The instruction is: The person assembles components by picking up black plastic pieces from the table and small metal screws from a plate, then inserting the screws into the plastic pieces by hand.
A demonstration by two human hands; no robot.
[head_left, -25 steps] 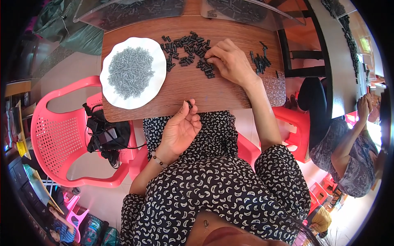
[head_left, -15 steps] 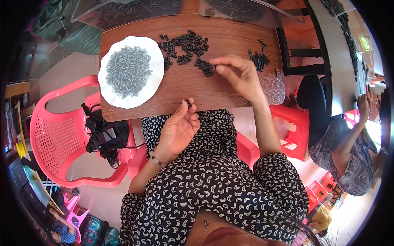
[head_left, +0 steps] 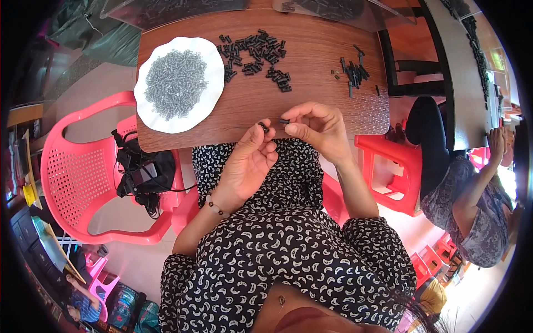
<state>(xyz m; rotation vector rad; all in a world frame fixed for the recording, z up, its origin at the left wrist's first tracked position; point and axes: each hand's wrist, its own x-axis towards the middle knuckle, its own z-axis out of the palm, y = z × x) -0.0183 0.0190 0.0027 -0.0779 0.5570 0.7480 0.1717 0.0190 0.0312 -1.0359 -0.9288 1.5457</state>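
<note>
Right hand (head_left: 321,131) has come away from the black pile (head_left: 260,49) to just beside left hand (head_left: 247,160). Right pinches a black part (head_left: 284,121), thumb to forefinger; left pinches a dark part (head_left: 264,128), other fingers loosely curled. Parts sit just apart above the table (head_left: 244,105) near its front edge. Step looks like bringing one part up to the other; next move calls for lined-up ends and a steady left pinch. White plate (head_left: 215,80): heap of clear bits (head_left: 176,84). Two clear bins at the far edge: dark pieces (head_left: 172,16), partly out of view.
</note>
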